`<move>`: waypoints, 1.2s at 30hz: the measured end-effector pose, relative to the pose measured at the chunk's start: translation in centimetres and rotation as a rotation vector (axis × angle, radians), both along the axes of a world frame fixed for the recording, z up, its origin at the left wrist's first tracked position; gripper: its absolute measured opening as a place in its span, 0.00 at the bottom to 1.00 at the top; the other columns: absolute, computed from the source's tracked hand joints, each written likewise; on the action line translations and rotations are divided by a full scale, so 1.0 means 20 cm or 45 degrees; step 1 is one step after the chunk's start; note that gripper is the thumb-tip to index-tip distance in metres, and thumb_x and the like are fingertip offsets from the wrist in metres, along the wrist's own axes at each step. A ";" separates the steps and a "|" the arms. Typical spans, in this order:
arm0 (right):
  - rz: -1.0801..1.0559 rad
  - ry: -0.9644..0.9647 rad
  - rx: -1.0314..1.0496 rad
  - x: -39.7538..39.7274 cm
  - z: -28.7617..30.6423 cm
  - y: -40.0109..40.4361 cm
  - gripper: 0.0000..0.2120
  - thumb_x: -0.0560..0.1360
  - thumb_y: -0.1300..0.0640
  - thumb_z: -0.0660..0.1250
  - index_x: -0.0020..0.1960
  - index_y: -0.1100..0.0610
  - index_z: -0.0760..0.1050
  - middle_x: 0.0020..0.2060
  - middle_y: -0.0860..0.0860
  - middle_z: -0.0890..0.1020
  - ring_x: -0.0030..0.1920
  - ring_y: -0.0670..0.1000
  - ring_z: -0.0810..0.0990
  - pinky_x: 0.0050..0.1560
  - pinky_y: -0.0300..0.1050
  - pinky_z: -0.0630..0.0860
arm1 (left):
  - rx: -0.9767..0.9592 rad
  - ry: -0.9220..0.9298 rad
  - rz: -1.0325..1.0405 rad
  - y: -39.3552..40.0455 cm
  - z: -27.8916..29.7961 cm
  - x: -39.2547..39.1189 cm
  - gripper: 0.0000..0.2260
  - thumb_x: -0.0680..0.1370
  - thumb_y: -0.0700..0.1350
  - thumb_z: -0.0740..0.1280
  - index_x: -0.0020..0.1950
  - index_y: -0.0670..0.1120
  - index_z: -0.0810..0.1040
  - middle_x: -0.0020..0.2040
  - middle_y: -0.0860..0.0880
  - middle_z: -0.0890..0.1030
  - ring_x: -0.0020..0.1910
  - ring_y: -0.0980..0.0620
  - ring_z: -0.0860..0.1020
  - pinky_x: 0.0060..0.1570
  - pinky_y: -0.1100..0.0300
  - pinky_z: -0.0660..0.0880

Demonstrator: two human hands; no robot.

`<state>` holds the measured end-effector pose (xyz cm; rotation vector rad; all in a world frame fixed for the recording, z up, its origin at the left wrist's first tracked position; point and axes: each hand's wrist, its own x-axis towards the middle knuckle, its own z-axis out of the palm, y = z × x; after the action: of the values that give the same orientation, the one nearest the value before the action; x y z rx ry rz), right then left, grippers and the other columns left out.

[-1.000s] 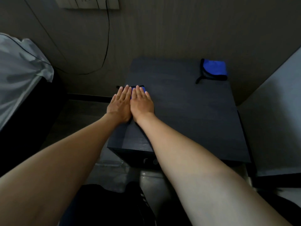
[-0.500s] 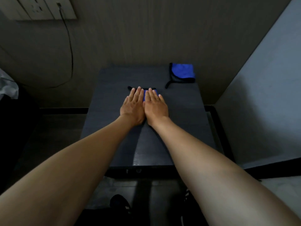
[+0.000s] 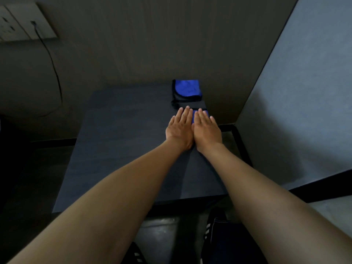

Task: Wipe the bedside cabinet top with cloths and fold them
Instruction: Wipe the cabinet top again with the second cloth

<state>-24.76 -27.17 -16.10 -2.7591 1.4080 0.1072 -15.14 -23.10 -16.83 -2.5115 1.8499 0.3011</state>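
The dark bedside cabinet top (image 3: 118, 140) fills the middle of the head view. My left hand (image 3: 180, 128) and my right hand (image 3: 206, 130) lie flat side by side near its back right, fingers straight, pressing down on a blue cloth (image 3: 195, 116). Only a strip of blue shows between the fingers and a dark edge just beyond the fingertips. A second blue cloth with black trim (image 3: 187, 89) lies folded at the back right corner, just beyond my fingertips.
A wall stands right behind the cabinet. A grey panel (image 3: 304, 111) rises close along the right side. A wall socket (image 3: 21, 25) with a black cable (image 3: 55, 73) is at upper left. My shoes (image 3: 215, 225) are on the floor below the cabinet front.
Both hands slid the cloth from the cabinet's left edge across the top to the right, ending next to the folded cloth. The view turned with them.
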 end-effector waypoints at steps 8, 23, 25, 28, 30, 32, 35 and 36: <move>-0.033 -0.014 0.050 -0.02 0.02 -0.16 0.38 0.80 0.61 0.63 0.80 0.61 0.42 0.80 0.57 0.46 0.80 0.55 0.46 0.79 0.51 0.48 | -0.006 -0.016 -0.039 -0.17 0.00 -0.02 0.34 0.83 0.52 0.55 0.81 0.44 0.37 0.81 0.48 0.36 0.79 0.48 0.36 0.79 0.50 0.45; 0.010 -0.027 -0.004 0.16 0.01 -0.10 0.31 0.83 0.58 0.56 0.80 0.61 0.44 0.80 0.58 0.47 0.80 0.55 0.45 0.78 0.51 0.45 | -0.030 -0.012 -0.061 -0.08 -0.01 0.16 0.37 0.81 0.50 0.59 0.81 0.45 0.37 0.81 0.48 0.37 0.80 0.48 0.38 0.79 0.50 0.45; 0.026 -0.032 0.012 0.24 0.01 -0.04 0.30 0.84 0.59 0.53 0.80 0.62 0.43 0.80 0.58 0.46 0.80 0.55 0.44 0.78 0.50 0.44 | -0.041 0.005 -0.036 -0.01 -0.01 0.23 0.37 0.81 0.50 0.59 0.81 0.45 0.37 0.81 0.48 0.37 0.80 0.48 0.38 0.79 0.51 0.46; 0.054 -0.032 0.016 0.38 0.01 0.06 0.30 0.84 0.59 0.52 0.80 0.62 0.42 0.80 0.58 0.45 0.80 0.55 0.43 0.78 0.50 0.43 | -0.046 0.000 -0.003 0.10 0.00 0.36 0.37 0.81 0.50 0.59 0.81 0.45 0.38 0.81 0.48 0.38 0.80 0.49 0.38 0.79 0.51 0.47; 0.066 -0.036 0.029 0.47 0.01 0.13 0.29 0.84 0.59 0.51 0.80 0.63 0.42 0.80 0.58 0.44 0.80 0.55 0.43 0.78 0.50 0.42 | -0.044 -0.002 0.009 0.18 0.00 0.45 0.37 0.81 0.50 0.59 0.81 0.45 0.38 0.81 0.49 0.38 0.80 0.49 0.38 0.79 0.51 0.47; 0.092 -0.039 0.041 0.57 0.01 0.19 0.28 0.84 0.59 0.49 0.80 0.63 0.42 0.80 0.58 0.44 0.80 0.55 0.43 0.79 0.50 0.42 | -0.058 0.003 0.038 0.26 0.01 0.54 0.36 0.82 0.51 0.58 0.81 0.45 0.38 0.81 0.49 0.38 0.80 0.49 0.39 0.79 0.52 0.46; 0.158 -0.026 0.050 0.72 0.01 0.29 0.28 0.84 0.60 0.50 0.80 0.64 0.42 0.80 0.59 0.44 0.80 0.55 0.43 0.79 0.50 0.43 | -0.068 0.009 0.091 0.38 0.01 0.68 0.35 0.82 0.50 0.57 0.81 0.45 0.39 0.81 0.49 0.39 0.80 0.49 0.39 0.79 0.51 0.47; 0.177 -0.030 0.051 0.78 0.01 0.32 0.28 0.84 0.60 0.50 0.80 0.64 0.42 0.80 0.59 0.45 0.80 0.55 0.43 0.79 0.50 0.43 | -0.067 0.003 0.110 0.42 0.01 0.73 0.35 0.82 0.50 0.57 0.81 0.45 0.39 0.81 0.49 0.39 0.80 0.49 0.39 0.79 0.51 0.47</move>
<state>-9.15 -20.72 -15.97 -2.8129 1.1945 0.1061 -0.57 -14.71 -16.60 -2.6316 1.7762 0.2598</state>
